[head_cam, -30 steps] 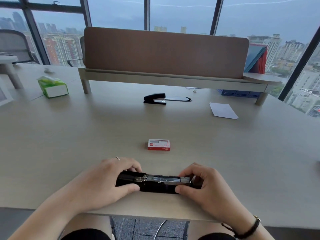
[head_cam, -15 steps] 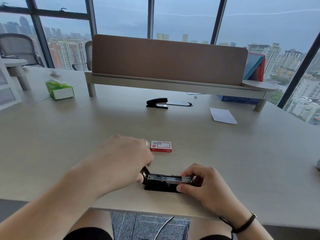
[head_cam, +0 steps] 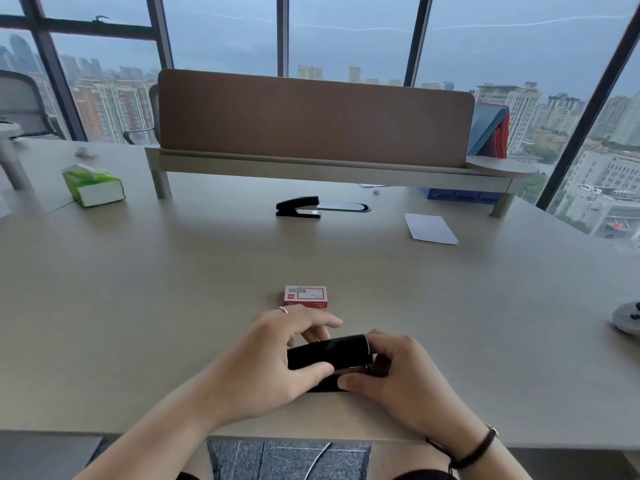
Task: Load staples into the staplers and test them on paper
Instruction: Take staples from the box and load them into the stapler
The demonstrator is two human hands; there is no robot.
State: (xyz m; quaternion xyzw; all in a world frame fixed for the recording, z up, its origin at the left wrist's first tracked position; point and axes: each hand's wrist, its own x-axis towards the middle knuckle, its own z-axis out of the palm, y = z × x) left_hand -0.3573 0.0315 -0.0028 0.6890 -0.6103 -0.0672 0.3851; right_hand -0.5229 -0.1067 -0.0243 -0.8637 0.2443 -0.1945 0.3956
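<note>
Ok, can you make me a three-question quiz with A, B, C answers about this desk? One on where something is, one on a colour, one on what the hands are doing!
1. Where is the staple box?
A. On the shelf
B. On the desk just beyond the hands
C. On the floor

2. What colour is the tissue pack?
A. Green
B. Purple
C. Black

3. What is happening to the near stapler?
A. It lies untouched
B. It sits on the paper
C. Both hands hold it

Answers: 1 B, it lies past the left hand. 2 A, its wrapper is green. 3 C, the right hand grips the other end.
</note>
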